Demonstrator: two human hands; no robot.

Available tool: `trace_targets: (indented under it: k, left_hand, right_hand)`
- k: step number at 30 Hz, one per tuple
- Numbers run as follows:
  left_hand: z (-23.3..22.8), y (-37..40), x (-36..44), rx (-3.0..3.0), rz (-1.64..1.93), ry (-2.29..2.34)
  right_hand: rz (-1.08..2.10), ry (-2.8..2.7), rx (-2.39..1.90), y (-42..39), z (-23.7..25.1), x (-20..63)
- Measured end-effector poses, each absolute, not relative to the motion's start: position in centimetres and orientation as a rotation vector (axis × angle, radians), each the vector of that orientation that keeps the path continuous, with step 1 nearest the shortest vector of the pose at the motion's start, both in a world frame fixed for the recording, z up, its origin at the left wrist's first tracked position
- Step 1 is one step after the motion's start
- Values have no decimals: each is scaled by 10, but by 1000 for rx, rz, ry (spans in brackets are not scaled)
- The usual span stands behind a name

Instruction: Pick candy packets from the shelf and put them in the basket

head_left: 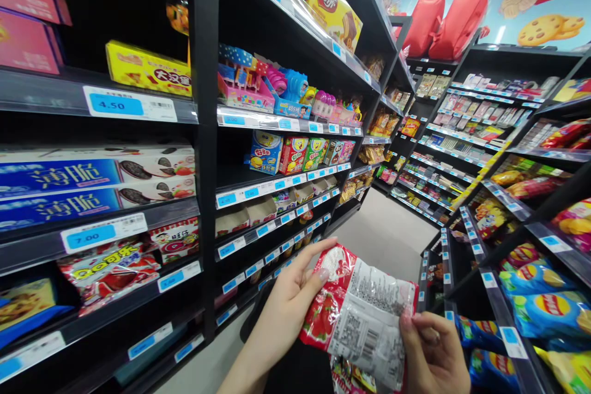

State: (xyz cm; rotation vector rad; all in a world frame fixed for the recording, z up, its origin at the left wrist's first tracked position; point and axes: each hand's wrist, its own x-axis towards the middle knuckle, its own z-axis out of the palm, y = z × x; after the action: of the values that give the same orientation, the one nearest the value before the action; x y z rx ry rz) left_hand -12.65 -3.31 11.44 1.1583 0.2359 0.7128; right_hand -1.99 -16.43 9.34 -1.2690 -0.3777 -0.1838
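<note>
A red and white candy packet (369, 314) is stretched between my two hands, its printed back with a barcode and text turned up towards me. My left hand (295, 301) pinches its left end, thumb on top and fingers behind. At the lower right edge, my right hand (434, 351) grips the wrapper between thumb and curled fingers. Beneath the packet, part of other colourful snack packaging (353, 377) shows; what supports it is hidden.
Tall black shelves with blue price tags line the left, holding blue cracker boxes (60, 200), a QQ candy bag (111, 268) and toy sweets (286, 89). Chip bags (545, 314) fill the right shelves. A grey floor aisle (388, 228) runs ahead to back shelves under red bags (457, 24).
</note>
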Motion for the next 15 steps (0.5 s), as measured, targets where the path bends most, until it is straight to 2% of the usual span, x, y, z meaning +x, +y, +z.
trace_targets:
  k: [15]
  left_hand:
    - [115,-32,-122,1006,716,236]
  right_hand:
    - [-173,-396,-1189,-166,87,-18]
